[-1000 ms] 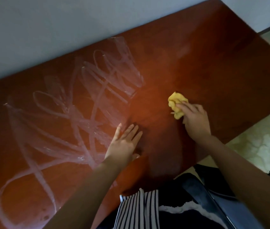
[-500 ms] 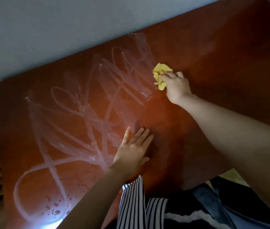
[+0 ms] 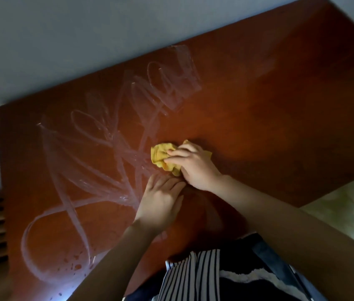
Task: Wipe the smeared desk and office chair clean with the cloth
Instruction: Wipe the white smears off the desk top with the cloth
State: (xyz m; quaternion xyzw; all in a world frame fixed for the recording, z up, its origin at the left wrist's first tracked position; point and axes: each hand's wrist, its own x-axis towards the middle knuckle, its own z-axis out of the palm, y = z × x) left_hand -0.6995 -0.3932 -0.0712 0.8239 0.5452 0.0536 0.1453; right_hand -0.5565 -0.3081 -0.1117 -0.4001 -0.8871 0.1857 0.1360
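Reddish-brown desk [image 3: 280, 105] under looping white smears [image 3: 111, 148], crumpled yellow cloth [image 3: 159, 155] atop.

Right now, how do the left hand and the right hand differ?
The right hand grips the yellow cloth; the left hand holds nothing, its fingers straight. The right hand lies farther from the person than the left hand. Both rest on the desk beside the white smears.
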